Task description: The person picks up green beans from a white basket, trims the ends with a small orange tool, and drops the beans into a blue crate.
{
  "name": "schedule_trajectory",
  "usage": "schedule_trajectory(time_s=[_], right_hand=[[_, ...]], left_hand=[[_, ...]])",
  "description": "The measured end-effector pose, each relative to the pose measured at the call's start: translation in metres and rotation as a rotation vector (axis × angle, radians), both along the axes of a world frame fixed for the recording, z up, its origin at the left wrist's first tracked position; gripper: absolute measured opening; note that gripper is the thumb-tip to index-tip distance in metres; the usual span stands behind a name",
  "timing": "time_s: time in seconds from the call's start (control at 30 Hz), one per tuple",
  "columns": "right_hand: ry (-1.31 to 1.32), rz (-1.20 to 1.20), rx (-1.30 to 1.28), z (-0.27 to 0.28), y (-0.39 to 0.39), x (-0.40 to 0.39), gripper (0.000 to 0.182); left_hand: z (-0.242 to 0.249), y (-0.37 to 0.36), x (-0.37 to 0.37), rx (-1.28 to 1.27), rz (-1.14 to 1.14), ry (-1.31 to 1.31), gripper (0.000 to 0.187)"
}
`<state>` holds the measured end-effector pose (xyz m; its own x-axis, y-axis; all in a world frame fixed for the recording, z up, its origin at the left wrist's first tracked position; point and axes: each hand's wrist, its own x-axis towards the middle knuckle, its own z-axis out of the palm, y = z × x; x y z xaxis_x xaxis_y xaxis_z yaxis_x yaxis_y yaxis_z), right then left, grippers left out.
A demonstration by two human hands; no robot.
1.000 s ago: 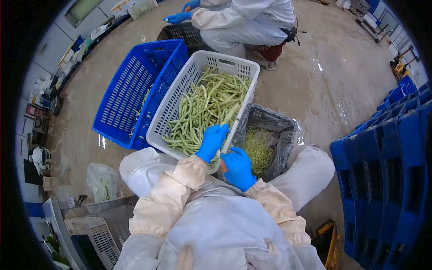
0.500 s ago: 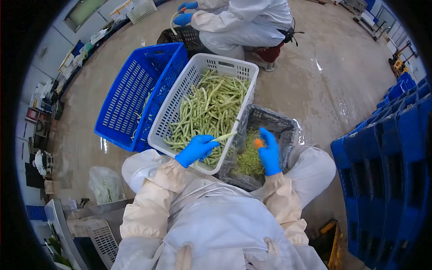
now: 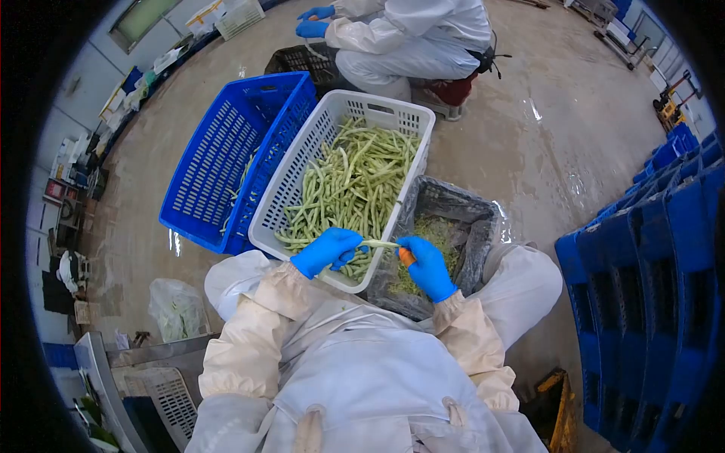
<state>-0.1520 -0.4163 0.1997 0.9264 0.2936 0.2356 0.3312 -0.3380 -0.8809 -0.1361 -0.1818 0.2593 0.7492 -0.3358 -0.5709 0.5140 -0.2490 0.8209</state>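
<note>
In a blue glove, my left hand [image 3: 328,252] is closed round one end of a pale green bean [image 3: 379,244] above the near end of the white crate [image 3: 266,202]. My right hand [image 3: 427,268], also gloved, is closed on a small orange-handled tool [image 3: 407,257]. Its fingertips are at the bean's free end; the working edge is too small to make out. Many green beans [image 3: 347,181] fill the white crate. To its right, a bin lined with dark plastic [image 3: 476,198] holds green trimmings [image 3: 436,235], partly below my right hand.
A blue crate [image 3: 204,166] leans against the white crate's left side. Beyond sits a co-worker [image 3: 411,38] with blue gloves beside a dark crate [image 3: 291,66]. Blue pallets [image 3: 642,279] are stacked at the right. A clear bag [image 3: 177,308] lies at the left on the wet floor [image 3: 521,136].
My right hand has moved left and down with the orange-handled tool, from over the lined bin to the bean's end. My left hand stays nearly in place. The co-worker's hands shifted slightly.
</note>
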Motion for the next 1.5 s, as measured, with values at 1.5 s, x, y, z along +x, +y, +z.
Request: schedule_trajectory(time_s=[1.5], right_hand=[[0.196, -0.422, -0.115, -0.058, -0.034, 0.023, 0.019]], left_hand=[[0.014, 0.132, 0.02, 0.522, 0.576, -0.926, 0.029]])
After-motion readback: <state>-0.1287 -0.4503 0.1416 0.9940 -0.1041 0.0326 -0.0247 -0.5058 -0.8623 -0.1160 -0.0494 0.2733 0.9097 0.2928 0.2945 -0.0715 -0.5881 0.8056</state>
